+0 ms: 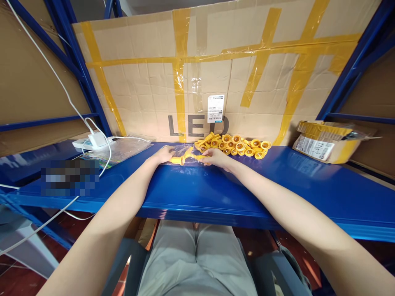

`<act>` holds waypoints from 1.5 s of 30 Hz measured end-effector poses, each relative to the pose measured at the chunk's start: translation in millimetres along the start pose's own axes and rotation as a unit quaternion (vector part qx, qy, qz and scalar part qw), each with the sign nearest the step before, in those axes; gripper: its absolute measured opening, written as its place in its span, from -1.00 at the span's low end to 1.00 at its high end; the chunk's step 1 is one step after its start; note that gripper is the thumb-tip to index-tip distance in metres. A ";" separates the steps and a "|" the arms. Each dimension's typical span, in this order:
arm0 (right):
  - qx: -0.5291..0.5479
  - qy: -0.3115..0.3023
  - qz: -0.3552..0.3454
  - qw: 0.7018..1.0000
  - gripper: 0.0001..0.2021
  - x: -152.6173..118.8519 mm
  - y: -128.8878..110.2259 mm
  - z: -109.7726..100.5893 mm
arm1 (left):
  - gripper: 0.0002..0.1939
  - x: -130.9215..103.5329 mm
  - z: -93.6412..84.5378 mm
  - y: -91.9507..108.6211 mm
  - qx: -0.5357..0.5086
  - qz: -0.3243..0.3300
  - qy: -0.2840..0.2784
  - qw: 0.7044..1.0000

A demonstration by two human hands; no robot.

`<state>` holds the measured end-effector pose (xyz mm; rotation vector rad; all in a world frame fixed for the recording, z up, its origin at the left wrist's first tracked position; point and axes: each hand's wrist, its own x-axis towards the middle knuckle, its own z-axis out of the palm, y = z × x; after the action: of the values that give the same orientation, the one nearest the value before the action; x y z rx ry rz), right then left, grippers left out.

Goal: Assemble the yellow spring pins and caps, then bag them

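Several yellow parts (187, 153) lie on a clear plastic bag near the back of the blue shelf, between my hands. My left hand (164, 155) is at the bag's left side, its fingers closed at the plastic beside a yellow piece. On the other side, my right hand (213, 158) has its fingertips pinched on the end of a yellow part. Just behind and right of it sits a pile of yellow parts with round cup-like ends (239, 144). The plastic's outline is partly hidden by my fingers.
A taped cardboard sheet (142, 94) stands behind the blue shelf (197, 193). At the right is an open small carton (324, 144). A white power strip with a charger (98, 140), cables, flat plastic bags (129, 148) and a blurred dark object (70, 176) are at the left.
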<state>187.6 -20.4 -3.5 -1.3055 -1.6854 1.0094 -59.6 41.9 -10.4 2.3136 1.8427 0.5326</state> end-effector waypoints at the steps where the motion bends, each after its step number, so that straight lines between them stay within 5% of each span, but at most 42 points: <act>1: -0.046 -0.017 -0.028 0.998 -0.85 -1.4 -0.5 0.0 | -0.49 -0.2 -0.1 0.2 0.003 0.003 -0.003 1.000; 5: -0.155 -0.103 -0.123 0.975 -0.84 -5.4 -2.6 -7.0 | -0.47 -4.5 -3.0 5.0 0.007 0.004 -0.025 1.000; 11: -0.147 -0.173 -0.143 0.963 -0.70 -5.4 -1.0 -21.3 | -0.41 -8.1 -5.3 9.3 0.007 0.005 -0.046 0.999; 23: -0.318 0.004 -0.136 0.938 -0.68 -1.7 -4.7 -4.0 | -0.34 -10.0 -7.5 16.6 0.052 0.043 -0.122 0.990; 28: -0.273 -0.031 -0.098 0.957 -0.77 -3.7 -4.4 -10.2 | -0.36 -7.5 -6.6 13.9 0.044 0.056 -0.114 0.991; 35: -0.193 -0.146 -0.129 0.962 -0.50 -11.0 -5.6 -15.9 | -0.42 -8.7 -5.8 14.4 0.004 0.076 -0.074 0.994; 39: -0.219 -0.150 -0.105 0.958 -0.50 -12.1 -10.4 -15.3 | -0.44 -10.0 -5.5 15.1 0.006 0.060 -0.047 0.997; 45: -0.256 -0.107 -0.063 0.959 -0.47 -13.3 -16.2 -15.6 | -0.41 -13.4 -6.4 17.3 0.017 0.027 -0.093 0.995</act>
<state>198.2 -34.0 16.2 -1.4170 -2.2707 0.6769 -48.6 24.1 -1.4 2.3503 1.7222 0.2839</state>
